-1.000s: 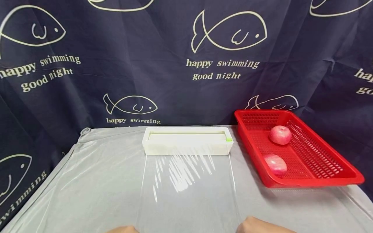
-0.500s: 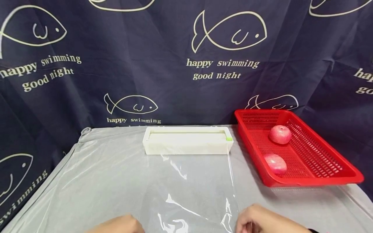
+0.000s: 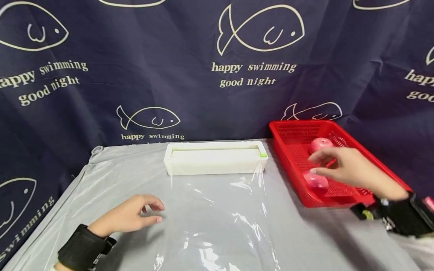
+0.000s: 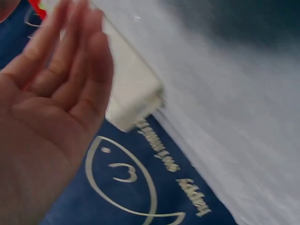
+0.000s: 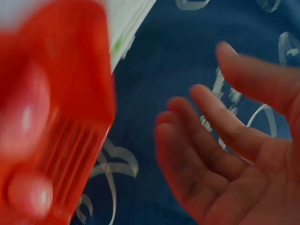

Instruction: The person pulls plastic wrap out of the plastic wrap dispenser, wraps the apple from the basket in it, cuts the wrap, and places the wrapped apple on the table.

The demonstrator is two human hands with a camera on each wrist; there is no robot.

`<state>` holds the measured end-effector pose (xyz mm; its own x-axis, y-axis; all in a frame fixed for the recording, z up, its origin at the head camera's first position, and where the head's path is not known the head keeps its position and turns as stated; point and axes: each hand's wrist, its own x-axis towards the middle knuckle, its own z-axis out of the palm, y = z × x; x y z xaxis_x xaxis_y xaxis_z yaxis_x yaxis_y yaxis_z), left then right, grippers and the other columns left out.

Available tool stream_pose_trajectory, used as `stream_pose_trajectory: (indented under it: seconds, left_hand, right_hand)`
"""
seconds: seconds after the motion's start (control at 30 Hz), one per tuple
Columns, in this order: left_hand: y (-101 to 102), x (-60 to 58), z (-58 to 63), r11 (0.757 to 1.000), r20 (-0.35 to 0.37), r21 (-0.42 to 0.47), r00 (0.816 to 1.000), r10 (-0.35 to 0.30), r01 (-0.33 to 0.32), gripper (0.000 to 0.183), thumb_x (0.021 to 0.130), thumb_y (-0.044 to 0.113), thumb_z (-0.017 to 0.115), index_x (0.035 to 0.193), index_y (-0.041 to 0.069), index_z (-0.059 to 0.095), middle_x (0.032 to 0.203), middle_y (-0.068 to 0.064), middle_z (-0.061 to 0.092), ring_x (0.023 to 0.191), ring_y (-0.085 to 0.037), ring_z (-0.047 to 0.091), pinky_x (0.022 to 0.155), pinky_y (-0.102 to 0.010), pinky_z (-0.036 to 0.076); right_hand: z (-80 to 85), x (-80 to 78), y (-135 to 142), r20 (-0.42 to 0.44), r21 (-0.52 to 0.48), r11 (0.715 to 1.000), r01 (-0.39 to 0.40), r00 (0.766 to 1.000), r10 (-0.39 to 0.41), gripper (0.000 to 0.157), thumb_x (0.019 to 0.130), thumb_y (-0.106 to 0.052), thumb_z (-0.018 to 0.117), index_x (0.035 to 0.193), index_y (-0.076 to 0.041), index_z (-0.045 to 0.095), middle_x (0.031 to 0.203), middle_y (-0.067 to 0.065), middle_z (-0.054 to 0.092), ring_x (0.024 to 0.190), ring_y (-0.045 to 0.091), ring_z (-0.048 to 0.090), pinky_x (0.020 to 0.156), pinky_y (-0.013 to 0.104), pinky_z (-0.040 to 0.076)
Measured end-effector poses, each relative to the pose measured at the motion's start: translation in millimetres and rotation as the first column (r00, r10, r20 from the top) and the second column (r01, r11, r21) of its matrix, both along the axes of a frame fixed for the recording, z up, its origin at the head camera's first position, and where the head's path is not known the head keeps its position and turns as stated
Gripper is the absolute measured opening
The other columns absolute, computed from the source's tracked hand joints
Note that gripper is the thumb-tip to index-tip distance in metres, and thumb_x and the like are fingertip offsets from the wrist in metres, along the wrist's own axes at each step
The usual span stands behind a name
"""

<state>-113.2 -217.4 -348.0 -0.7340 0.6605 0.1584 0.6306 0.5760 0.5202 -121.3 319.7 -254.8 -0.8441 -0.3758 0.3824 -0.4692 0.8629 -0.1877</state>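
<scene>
Clear plastic wrap stretches from a white wrap dispenser toward the near edge of the table. Left of the sheet, my left hand hovers with relaxed fingers and holds nothing. My right hand is over the red basket, thumb and fingers spread apart with nothing between them. Inside the basket lie two apples, a far apple and a near apple. The right hand partly covers both in the head view. In the right wrist view the palm shows bare.
A grey cloth covers the table. Behind it hangs a dark blue curtain printed with fish. A green slider sits at the dispenser's right end. Black straps circle the wrists.
Both hands have come up from the near edge and let go of the wrap. The right hand has moved forward and right, over the basket; the left has risen beside the sheet.
</scene>
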Motion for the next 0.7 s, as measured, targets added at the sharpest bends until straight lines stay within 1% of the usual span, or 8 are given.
stream_pose_trajectory:
  seconds: [0.1,0.17,0.3,0.37,0.43,0.5,0.57,0.7]
  left_hand:
    - [-7.0,-8.9,-6.4,0.996,0.026,-0.045,0.996,0.08,-0.079,0.028,0.084,0.029,0.072,0.103,0.009,0.067,0.099,0.001,0.069,0.091,-0.013,0.063,0.071,-0.023,0.052]
    - [-9.7,-12.8,-10.5,0.992,0.036,-0.056,0.992,0.118,-0.116,0.033,0.084,0.029,0.072,0.107,0.006,0.065,0.103,-0.003,0.069,0.094,-0.018,0.064,0.077,-0.027,0.055]
    - [-13.2,-15.0,-15.6,0.984,0.02,-0.067,0.986,0.168,-0.166,0.037,0.083,0.027,0.072,0.11,0.002,0.064,0.105,-0.006,0.068,0.097,-0.024,0.064,0.083,-0.033,0.055]
    - [-13.5,-14.7,-16.1,0.981,-0.008,-0.087,0.985,0.175,-0.175,0.038,0.083,0.027,0.072,0.11,0.003,0.063,0.106,-0.006,0.068,0.098,-0.025,0.064,0.085,-0.035,0.053]
    - [-12.4,-13.8,-15.4,0.977,-0.027,-0.104,0.982,0.185,-0.187,0.038,0.082,0.027,0.073,0.11,0.003,0.063,0.107,-0.006,0.067,0.099,-0.025,0.064,0.087,-0.037,0.052]
    - [-10.6,-12.9,-14.9,0.974,-0.053,-0.115,0.981,0.188,-0.193,0.039,0.082,0.027,0.073,0.111,0.003,0.063,0.108,-0.006,0.067,0.1,-0.025,0.063,0.088,-0.039,0.051]
    - [-8.3,-11.8,-15.0,0.973,-0.072,-0.118,0.979,0.19,-0.198,0.04,0.081,0.026,0.074,0.111,0.003,0.063,0.108,-0.006,0.066,0.1,-0.025,0.063,0.089,-0.04,0.051]
    - [-2.6,-10.4,-18.0,0.97,-0.088,-0.137,0.978,0.189,-0.199,0.045,0.079,0.027,0.075,0.114,0.003,0.062,0.109,-0.006,0.065,0.101,-0.024,0.062,0.09,-0.042,0.051]
  right_hand:
    - [4.9,-25.2,21.0,0.145,0.091,0.996,0.006,0.989,-0.019,0.039,0.062,-0.021,0.089,0.096,-0.013,0.071,0.087,-0.005,0.07,0.071,0.001,0.061,0.065,0.022,0.052]
    - [2.0,-38.7,31.7,0.287,0.126,0.992,-0.025,0.958,-0.012,0.046,0.062,-0.021,0.088,0.102,-0.009,0.068,0.096,0.0,0.07,0.081,0.01,0.063,0.069,0.024,0.053]
    - [-12.4,-58.5,42.4,0.55,0.106,0.986,-0.129,0.834,0.05,0.061,0.06,-0.015,0.088,0.113,-0.002,0.062,0.11,0.01,0.066,0.096,0.022,0.061,0.074,0.025,0.054]
    - [-20.0,-64.5,43.8,0.623,0.085,0.981,-0.176,0.778,0.086,0.064,0.059,-0.012,0.088,0.114,0.001,0.059,0.11,0.01,0.064,0.097,0.023,0.06,0.075,0.024,0.054]
    - [-25.7,-68.2,42.5,0.664,0.07,0.977,-0.201,0.74,0.105,0.065,0.058,-0.012,0.089,0.114,0.002,0.058,0.107,0.008,0.064,0.095,0.02,0.059,0.075,0.024,0.053]
    - [-29.4,-70.6,39.7,0.682,0.074,0.973,-0.22,0.722,0.111,0.065,0.057,-0.011,0.089,0.113,0.001,0.058,0.105,0.005,0.062,0.094,0.013,0.057,0.076,0.023,0.052]
    - [-31.3,-72.7,36.0,0.688,0.084,0.97,-0.23,0.717,0.11,0.066,0.056,-0.01,0.089,0.113,0.0,0.058,0.105,0.003,0.061,0.091,0.008,0.054,0.076,0.022,0.051]
    - [-32.8,-76.0,29.1,0.7,0.105,0.972,-0.211,0.71,0.079,0.069,0.052,-0.005,0.089,0.114,0.0,0.058,0.107,0.006,0.061,0.092,0.009,0.053,0.075,0.02,0.05]
